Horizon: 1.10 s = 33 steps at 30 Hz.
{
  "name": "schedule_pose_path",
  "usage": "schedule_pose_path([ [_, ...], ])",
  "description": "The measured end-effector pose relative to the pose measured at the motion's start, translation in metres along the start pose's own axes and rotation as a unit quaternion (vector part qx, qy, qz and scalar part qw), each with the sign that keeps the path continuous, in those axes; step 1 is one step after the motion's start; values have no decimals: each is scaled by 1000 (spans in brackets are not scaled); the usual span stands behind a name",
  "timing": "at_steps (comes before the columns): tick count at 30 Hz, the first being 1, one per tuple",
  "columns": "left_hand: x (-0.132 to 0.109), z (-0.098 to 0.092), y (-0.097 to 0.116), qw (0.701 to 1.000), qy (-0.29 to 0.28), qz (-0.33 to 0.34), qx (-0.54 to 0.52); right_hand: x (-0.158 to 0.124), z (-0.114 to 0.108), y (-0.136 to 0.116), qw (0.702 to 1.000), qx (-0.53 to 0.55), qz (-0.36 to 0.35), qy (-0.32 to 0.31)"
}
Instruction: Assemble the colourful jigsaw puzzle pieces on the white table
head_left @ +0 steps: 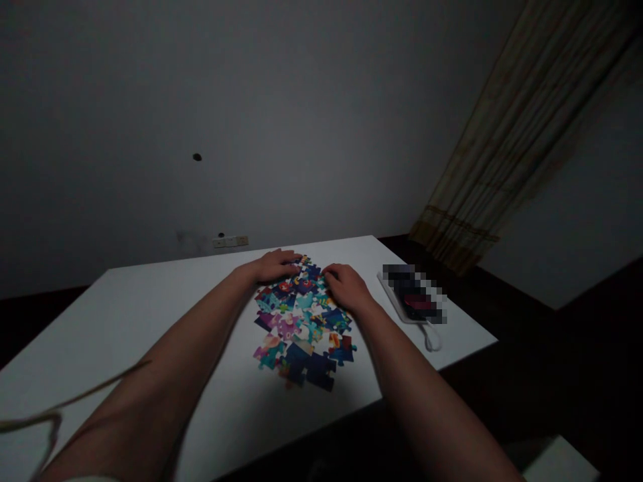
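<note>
A heap of colourful jigsaw puzzle pieces (pixel 301 314) lies loosely overlapped on the white table (pixel 221 395). My left hand (pixel 275 265) rests at the far left edge of the heap, palm down. Its fingers stretch out over the pieces, with the thumb apart. Across from it, my right hand (pixel 346 284) touches the heap's upper right side. Its fingers are curled in, close to the thumb, and whatever sits between the tips is hidden. Both forearms reach in from the near side, flanking the pieces.
A phone-like device (pixel 414 294), partly pixelated, lies right of my right hand with a white cable (pixel 431 336). Behind the table stands a grey wall (pixel 301 134) with sockets (pixel 231 241). A curtain (pixel 482 154) hangs at right. A thin cord (pixel 75 403) crosses the lower left.
</note>
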State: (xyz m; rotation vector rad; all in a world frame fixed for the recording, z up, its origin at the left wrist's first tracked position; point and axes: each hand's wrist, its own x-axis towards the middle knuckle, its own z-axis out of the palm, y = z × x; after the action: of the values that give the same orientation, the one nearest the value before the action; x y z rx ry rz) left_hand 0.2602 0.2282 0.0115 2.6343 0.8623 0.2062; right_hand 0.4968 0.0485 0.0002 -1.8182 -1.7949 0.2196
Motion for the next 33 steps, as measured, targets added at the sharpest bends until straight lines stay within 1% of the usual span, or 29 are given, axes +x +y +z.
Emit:
schedule_pose_path([
  [2,0,4,2,1000,-10,2,18,1,-5,-3,1000,-5,5,18],
  [5,-4,10,8,998,-25,-12,56,-10,-25,-15,999,-10,-8,47],
  [7,-7,13,13,996,-30,-16,80,-32,-41,-30,999,-13,-43,24],
  [9,-9,15,17,995,-24,-13,93,-67,-49,-47,996,-24,-83,-39],
  [10,-10,16,18,995,-20,-13,97,-87,-48,-55,994,-43,-86,-53],
  [11,-10,16,19,995,-17,-14,99,-107,-43,-63,993,-65,-77,-54],
  [13,-11,17,21,995,-17,-21,100,-141,-27,-75,993,-97,-39,-52],
  [15,-11,17,23,995,-18,-24,98,-160,-9,-83,991,-107,-7,-80],
  [16,-11,18,24,995,-18,-21,96,-163,-2,-86,989,-110,10,-95],
  [18,-11,20,28,996,-17,-1,92,-159,5,-90,985,-112,36,-124],
  [22,-9,26,34,995,-14,33,90,-139,0,-94,979,-114,55,-160],
  [27,-7,31,35,994,-2,42,97,-134,-5,-96,978,-121,53,-162],
  [33,-11,28,40,993,11,51,110,-131,-7,-99,974,-129,62,-175],
])
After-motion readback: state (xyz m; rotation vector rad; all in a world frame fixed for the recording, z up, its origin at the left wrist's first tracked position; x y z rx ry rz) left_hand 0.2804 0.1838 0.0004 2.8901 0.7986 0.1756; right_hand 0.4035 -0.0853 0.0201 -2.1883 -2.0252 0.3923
